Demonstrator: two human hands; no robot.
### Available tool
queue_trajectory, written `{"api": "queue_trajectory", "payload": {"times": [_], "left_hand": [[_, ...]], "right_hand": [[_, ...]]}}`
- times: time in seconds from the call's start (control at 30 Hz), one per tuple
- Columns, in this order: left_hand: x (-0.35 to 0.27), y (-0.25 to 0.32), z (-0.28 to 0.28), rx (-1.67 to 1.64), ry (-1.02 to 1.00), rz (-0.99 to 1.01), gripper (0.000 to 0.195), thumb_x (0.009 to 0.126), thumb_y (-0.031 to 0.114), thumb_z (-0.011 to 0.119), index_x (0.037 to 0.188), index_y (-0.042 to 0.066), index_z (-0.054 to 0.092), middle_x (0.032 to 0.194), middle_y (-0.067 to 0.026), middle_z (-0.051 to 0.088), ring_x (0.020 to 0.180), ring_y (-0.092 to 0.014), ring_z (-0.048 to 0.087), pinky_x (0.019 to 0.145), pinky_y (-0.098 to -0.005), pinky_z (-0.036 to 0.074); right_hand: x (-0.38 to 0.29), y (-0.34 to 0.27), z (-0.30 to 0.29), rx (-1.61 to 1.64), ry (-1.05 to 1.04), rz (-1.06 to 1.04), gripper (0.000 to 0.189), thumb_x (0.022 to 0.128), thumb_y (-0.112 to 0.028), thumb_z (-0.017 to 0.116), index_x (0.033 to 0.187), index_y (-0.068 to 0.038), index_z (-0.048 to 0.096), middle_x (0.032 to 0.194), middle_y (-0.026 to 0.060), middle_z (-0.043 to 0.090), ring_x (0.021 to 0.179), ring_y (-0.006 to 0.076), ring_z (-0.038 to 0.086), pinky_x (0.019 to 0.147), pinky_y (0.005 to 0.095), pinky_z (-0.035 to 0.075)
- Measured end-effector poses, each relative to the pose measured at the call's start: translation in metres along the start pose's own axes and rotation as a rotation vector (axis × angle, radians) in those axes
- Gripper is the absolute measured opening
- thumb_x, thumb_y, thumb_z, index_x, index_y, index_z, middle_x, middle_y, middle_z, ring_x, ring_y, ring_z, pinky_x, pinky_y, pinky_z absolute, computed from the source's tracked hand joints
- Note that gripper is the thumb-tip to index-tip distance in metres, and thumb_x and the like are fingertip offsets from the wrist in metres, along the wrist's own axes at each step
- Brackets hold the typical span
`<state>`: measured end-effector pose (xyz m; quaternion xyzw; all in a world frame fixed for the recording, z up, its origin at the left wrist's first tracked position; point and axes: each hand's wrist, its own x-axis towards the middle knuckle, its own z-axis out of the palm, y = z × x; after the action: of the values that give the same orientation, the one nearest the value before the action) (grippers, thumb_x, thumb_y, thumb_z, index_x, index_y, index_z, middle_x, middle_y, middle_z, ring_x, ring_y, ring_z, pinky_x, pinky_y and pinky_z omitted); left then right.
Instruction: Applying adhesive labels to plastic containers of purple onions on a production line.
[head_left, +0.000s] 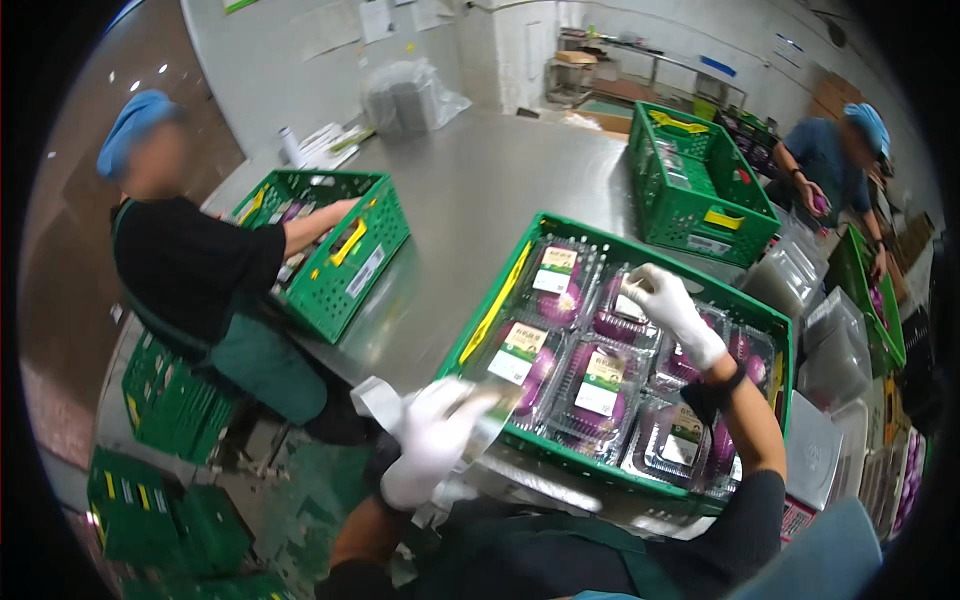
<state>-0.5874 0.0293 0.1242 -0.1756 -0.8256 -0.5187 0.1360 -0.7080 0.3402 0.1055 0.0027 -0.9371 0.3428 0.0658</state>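
My left hand (431, 442), in a white glove, is closed on a strip of printed labels (487, 420), blurred, with pale backing strip trailing beside it. Over the green plastic crate (544, 454) in front of me is my right hand (671, 307), also gloved in white, its thumb and fingertips pinched together; whether a label is between them I cannot tell. The crate holds several clear plastic clamshell packs (562, 296) of purple vegetables, many bearing a label. One labelled pack (622, 307) lies just below my right fingertips.
A co-worker (202, 262) at the left reaches into a green crate (367, 277) on the steel table (465, 202). Another green crate (697, 217) stands beyond mine. Stacked clear containers (787, 270) are at the right, near a second co-worker (832, 165) holding a purple vegetable.
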Motion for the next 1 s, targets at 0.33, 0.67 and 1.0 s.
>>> {"api": "queue_trajectory", "payload": {"times": [0.33, 0.67, 1.0], "left_hand": [[-0.01, 0.003, 0.057, -0.247, -0.317, -0.293, 0.04, 0.079, 0.028, 0.072, 0.1, -0.004, 0.062, 0.081, -0.0068, 0.064, 0.08, -0.012, 0.059, 0.074, -0.0276, 0.047], [-0.034, 0.025, 0.072, -0.581, -0.503, -0.48, 0.018, 0.088, 0.002, 0.053, 0.1, -0.004, 0.064, 0.095, -0.0073, 0.063, 0.088, -0.014, 0.061, 0.08, -0.0257, 0.048], [-0.045, 0.028, 0.064, -0.872, -0.419, -0.305, 0.027, 0.092, 0.009, 0.052, 0.117, 0.001, 0.048, 0.107, -0.0079, 0.058, 0.093, -0.012, 0.057, 0.082, -0.0268, 0.047]], "right_hand": [[-0.102, -0.05, -0.001, 0.761, -0.126, -0.093, 0.015, 0.082, -0.011, 0.061, 0.091, 0.001, 0.066, 0.077, 0.005, 0.065, 0.071, 0.0082, 0.059, 0.067, 0.0235, 0.048], [-0.066, 0.086, -0.092, 0.678, 0.314, 0.233, 0.016, 0.088, -0.017, 0.056, 0.092, -0.001, 0.058, 0.069, -0.0008, 0.054, 0.055, 0.0069, 0.049, 0.048, 0.0235, 0.041], [-0.027, 0.21, -0.03, -0.141, 0.02, 0.326, 0.047, 0.075, -0.035, 0.069, 0.098, 0.005, 0.061, 0.088, 0.0196, 0.066, 0.079, 0.0293, 0.066, 0.07, 0.0364, 0.051]]}}
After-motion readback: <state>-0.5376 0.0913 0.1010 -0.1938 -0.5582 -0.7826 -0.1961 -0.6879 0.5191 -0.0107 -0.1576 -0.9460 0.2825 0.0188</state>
